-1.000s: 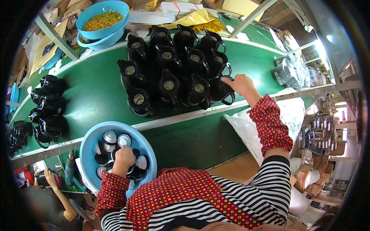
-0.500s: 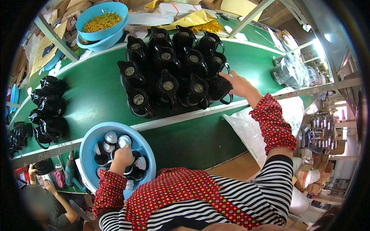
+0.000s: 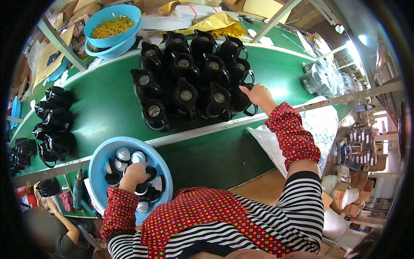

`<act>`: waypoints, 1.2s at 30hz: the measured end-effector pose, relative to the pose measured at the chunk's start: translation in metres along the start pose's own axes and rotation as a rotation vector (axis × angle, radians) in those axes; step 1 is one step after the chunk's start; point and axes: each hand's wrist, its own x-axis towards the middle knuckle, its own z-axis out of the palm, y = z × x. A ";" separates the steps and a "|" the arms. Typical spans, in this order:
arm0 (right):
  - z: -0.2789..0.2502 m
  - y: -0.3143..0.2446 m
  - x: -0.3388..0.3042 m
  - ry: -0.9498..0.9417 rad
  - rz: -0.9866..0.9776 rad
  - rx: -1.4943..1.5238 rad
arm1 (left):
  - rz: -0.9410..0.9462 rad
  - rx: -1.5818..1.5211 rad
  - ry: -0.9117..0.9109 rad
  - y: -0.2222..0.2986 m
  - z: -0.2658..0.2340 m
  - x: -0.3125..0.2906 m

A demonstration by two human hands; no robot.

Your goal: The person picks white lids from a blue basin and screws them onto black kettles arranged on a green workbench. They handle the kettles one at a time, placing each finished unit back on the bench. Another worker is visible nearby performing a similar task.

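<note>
Head view, looking down. Left hand (image 3: pixel 134 173) dipped inside round light-blue plastic basin (image 3: pixel 100 160), fingers curled over black and silver round lids (image 3: pixel 123 154); hard to tell if any lid was really gripped. Right hand (image 3: pixel 257 95) stretched out on long green table (image 3: pixel 108 101), fingers closed on handle of shiny black plastic jug (image 3: pixel 239 100) at right edge of big bunch of black jugs (image 3: pixel 185 86). More black jugs (image 3: pixel 54 118) far left. Blue bowl of yellow bits (image 3: pixel 111 26) up top.
</note>
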 end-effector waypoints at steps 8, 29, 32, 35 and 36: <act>-0.020 -0.104 -0.143 0.093 -1.114 0.348 | 0.114 -0.842 0.370 0.050 -0.073 -0.052; -0.004 -0.056 -0.053 0.127 -0.645 0.332 | -0.117 -2.205 -0.324 0.088 0.006 -0.032; -0.011 -0.056 -0.036 -0.011 -0.723 0.238 | -0.172 -2.303 -0.215 0.076 0.035 -0.038; -0.017 -0.056 -0.029 -0.073 -0.832 0.106 | -0.022 -2.301 -0.232 0.065 0.043 -0.044; -0.016 -0.058 -0.029 -0.078 -0.850 0.055 | 0.045 -2.294 -0.241 0.062 0.045 -0.045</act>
